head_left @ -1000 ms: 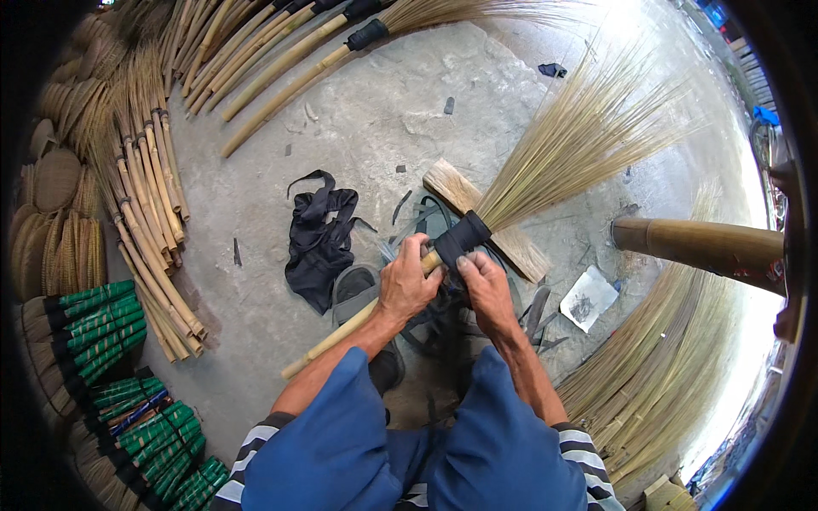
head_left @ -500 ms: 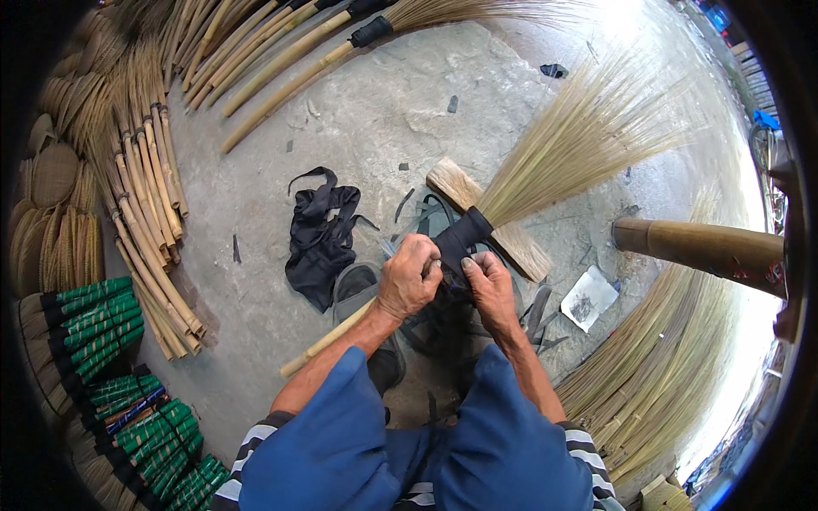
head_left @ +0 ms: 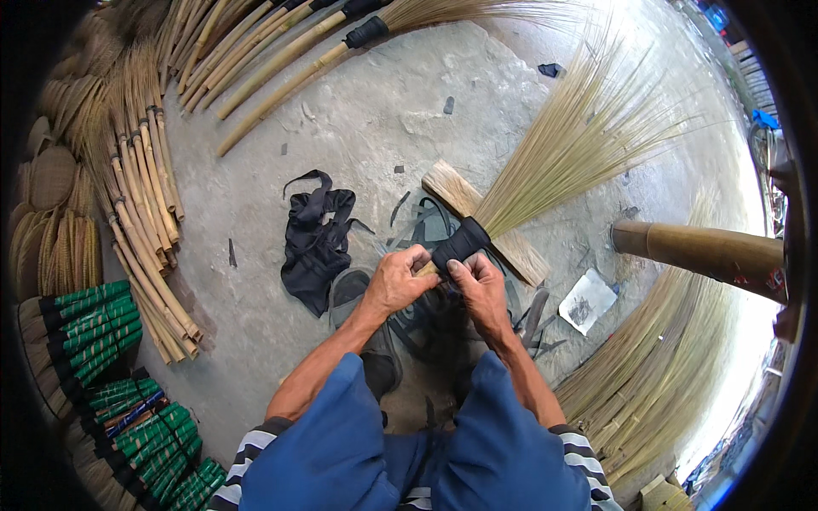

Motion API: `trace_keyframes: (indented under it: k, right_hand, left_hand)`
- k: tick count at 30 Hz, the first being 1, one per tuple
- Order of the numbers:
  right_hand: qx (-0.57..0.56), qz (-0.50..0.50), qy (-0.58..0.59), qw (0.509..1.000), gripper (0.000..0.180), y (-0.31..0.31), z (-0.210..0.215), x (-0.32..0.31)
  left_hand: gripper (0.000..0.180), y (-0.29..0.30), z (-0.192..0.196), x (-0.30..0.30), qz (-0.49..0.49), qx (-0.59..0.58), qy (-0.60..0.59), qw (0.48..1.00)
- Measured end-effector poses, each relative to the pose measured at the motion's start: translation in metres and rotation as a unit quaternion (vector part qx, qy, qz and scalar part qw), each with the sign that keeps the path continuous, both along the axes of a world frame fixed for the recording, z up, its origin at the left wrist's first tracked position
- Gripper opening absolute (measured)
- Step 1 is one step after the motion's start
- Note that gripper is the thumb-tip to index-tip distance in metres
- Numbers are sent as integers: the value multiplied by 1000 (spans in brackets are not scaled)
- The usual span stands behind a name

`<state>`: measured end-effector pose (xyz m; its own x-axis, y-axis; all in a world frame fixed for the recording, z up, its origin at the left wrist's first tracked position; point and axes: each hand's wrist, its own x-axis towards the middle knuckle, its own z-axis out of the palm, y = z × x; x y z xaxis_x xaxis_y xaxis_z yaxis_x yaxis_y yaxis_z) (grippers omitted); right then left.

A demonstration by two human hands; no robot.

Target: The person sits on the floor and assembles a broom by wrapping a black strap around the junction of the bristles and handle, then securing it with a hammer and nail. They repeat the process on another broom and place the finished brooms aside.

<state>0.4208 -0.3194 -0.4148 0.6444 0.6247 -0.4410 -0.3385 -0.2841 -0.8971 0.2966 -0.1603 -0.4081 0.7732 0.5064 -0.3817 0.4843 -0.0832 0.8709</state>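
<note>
A broom [head_left: 550,166] of long straw-coloured bristles lies slanting between my hands, its head fanned out to the upper right. A black band [head_left: 461,243] is wound tightly around its neck. My left hand [head_left: 399,279] is closed around the bamboo handle [head_left: 428,269] just below the band; the rest of the handle is hidden by my hand and forearm. My right hand [head_left: 481,291] pinches at the lower edge of the band, thumb against it. Under the bristles lies a wooden block [head_left: 515,252]. Dark sandals [head_left: 351,294] show below my hands.
A heap of black strips [head_left: 315,243] lies left of my hands. Finished brooms [head_left: 290,94] and bamboo handles [head_left: 141,183] line the far left, with green-wrapped bundles [head_left: 98,328] nearer. Rightward are a thick bamboo pole [head_left: 699,247], loose straw [head_left: 652,375] and a white scrap [head_left: 588,300].
The loose black flap between my hands is now wrapped against the broom's neck. The bristles have swung slightly upward, and the handle end seen beside my left forearm is out of sight.
</note>
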Motion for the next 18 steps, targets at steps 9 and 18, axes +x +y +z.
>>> trace_keyframes:
  k: [9,18]
  right_hand:
    - [-75,-2,-159,984,41,0,31,-2]
    - [-21,-30,242,969,32,3,39,-5]
  left_hand:
    - [29,-11,7,3,-61,-145,52,986]
    - [35,-32,-4,3,-81,238,127,959]
